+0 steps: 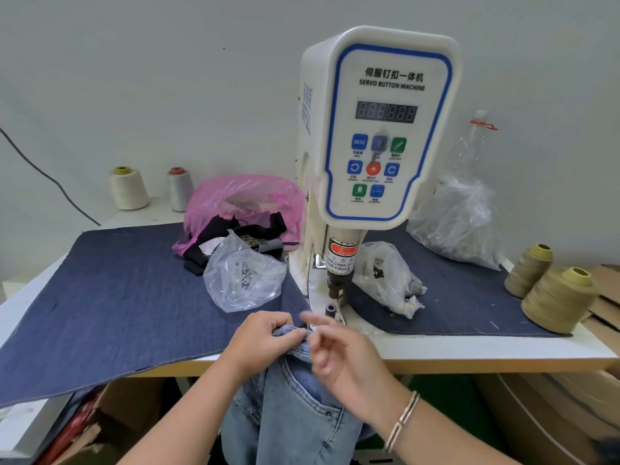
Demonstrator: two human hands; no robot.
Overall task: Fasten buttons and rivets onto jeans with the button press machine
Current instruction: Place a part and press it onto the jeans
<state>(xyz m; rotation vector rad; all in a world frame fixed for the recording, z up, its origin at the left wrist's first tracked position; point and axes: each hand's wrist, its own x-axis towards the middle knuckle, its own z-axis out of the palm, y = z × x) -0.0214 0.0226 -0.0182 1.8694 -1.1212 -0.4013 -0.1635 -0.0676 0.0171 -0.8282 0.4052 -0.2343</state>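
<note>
Nearest the camera, the light-blue denim jeans (295,407) hang off the near edge of the white tabletop (469,347), their waistband lifted to the edge just in front of the machine's die. The left hand (260,340) pinches the waistband, fingers curled round the folded denim. The right hand (339,350) is blurred with fingers spread and loosely bent; its thumb and forefinger seem to touch the waistband tip, perhaps at a small metal piece, but whether it grips anything I cannot tell. This looks like the positioning step: the waistband is being readied, not yet laid on the small dark lower die post (330,310) just beyond the hands. The next move calls for sliding the marked spot squarely over that post, under the plunger (336,283), with fingers kept clear. Further back, a dark-blue denim cloth (117,290) covers the tabletop, with a clear plastic bag of metal studs (245,276) to the left and another clear bag of hardware (385,280) to the right. Behind stands the white servo button press machine (385,129), then a pink plastic bag (241,199) at far left.
</note>
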